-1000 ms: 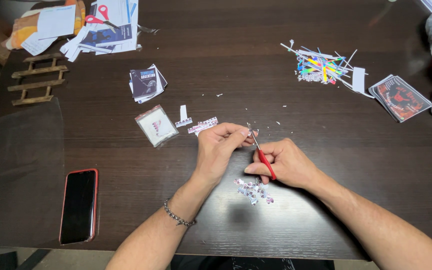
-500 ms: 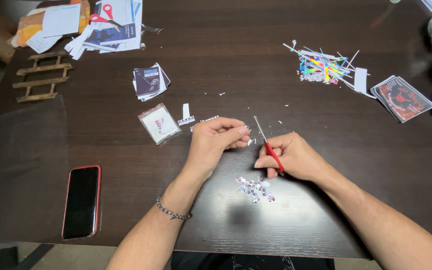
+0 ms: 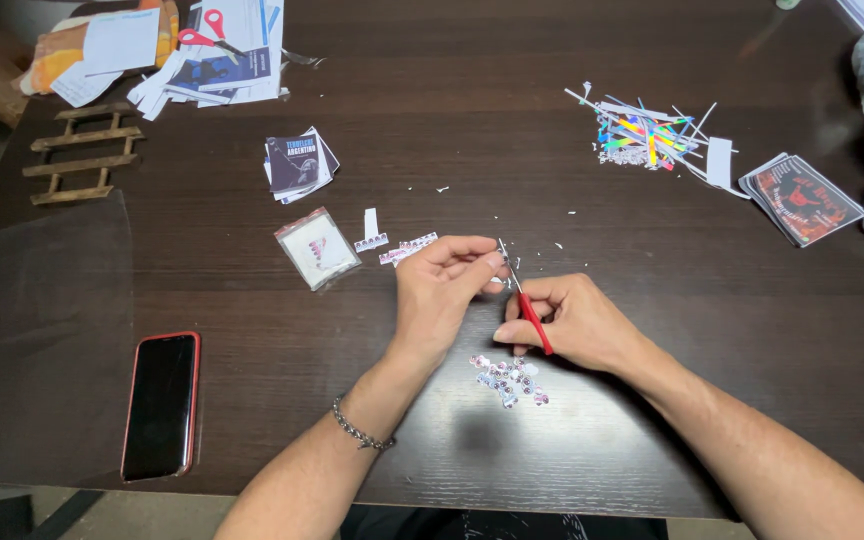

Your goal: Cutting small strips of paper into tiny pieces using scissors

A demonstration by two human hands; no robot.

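Observation:
My right hand [image 3: 577, 322] grips small scissors with red handles [image 3: 524, 300], blades pointing up and away. My left hand [image 3: 444, 287] pinches a tiny paper piece against the blade tips; the piece is mostly hidden by my fingers. Just below my hands lies a little heap of cut-out paper bits [image 3: 508, 379]. A thin printed strip [image 3: 407, 248] lies beyond my left hand, next to a small clear bag [image 3: 318, 247].
A red-cased phone [image 3: 160, 404] lies front left. A stack of small cards [image 3: 298, 163], a wooden rack [image 3: 82, 154], papers with second red scissors [image 3: 210, 28], a pile of coloured paper strips [image 3: 642, 133] and a dark packet [image 3: 802, 198] ring the dark wooden table [image 3: 432, 90].
The scissors' blades have tilted more upright and my left hand's fingers have closed in on the tips. Both hands stay in about the same place.

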